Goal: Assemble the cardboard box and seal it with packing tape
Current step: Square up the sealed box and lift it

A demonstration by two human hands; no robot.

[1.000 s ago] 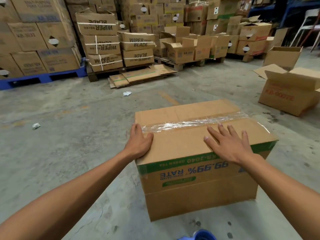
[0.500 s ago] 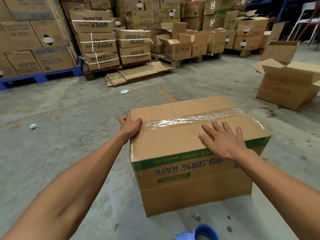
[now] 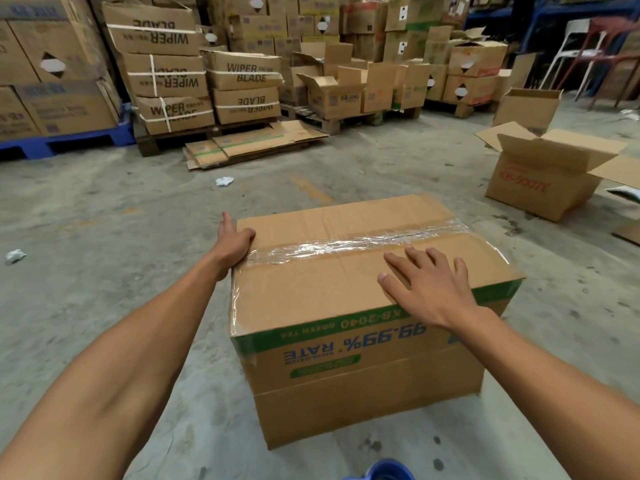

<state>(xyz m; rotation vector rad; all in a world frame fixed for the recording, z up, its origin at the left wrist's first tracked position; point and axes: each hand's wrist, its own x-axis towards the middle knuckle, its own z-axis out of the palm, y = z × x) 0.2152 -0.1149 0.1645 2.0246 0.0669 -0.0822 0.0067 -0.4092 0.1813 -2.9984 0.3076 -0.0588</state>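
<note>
A closed cardboard box (image 3: 322, 289) with a green band and "99.99% RATE" print stands on the concrete floor in front of me. A strip of clear packing tape (image 3: 346, 245) runs along its top seam and down over the left edge. My left hand (image 3: 232, 240) rests against the box's upper left edge at the tape's end, thumb on top, the other fingers mostly hidden down the side. My right hand (image 3: 429, 285) lies flat on the near top flap with its fingers spread.
An open box (image 3: 543, 181) with red print stands to the right. Flattened cartons (image 3: 252, 147) lie ahead before pallets stacked with "WIPER BLADE" boxes (image 3: 173, 74). Paper scraps (image 3: 224, 181) dot the floor. A blue object (image 3: 388, 471) shows at the bottom edge.
My left hand has slid from the box's near left top corner along the left edge to the tape's end. My right hand has stayed flat on the top flap.
</note>
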